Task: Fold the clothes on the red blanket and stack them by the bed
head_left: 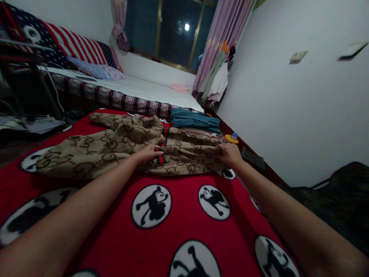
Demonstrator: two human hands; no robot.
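Note:
A tan garment (115,144) with a brown letter-like print lies stretched sideways across the red blanket (184,207). Green-and-red striped bands cross its middle. My left hand (147,154) is closed on the cloth beside the lower striped band, its fingertips on the band. At the garment's right end, my right hand (229,154) pinches the edge, with some fingertips hidden by the hand itself. The left part of the garment spreads wide and is rumpled; its right part is narrower, with lengthwise creases. Whether it is a dress or a coat cannot be made out.
Just behind the garment sits a stack of folded clothes, a teal one (196,119) on top. A yellow item (231,139) and a dark green ridged object (253,158) lie by the right wall. Beyond stands a bed with a white sheet (150,90); clothes (216,82) hang near the curtain.

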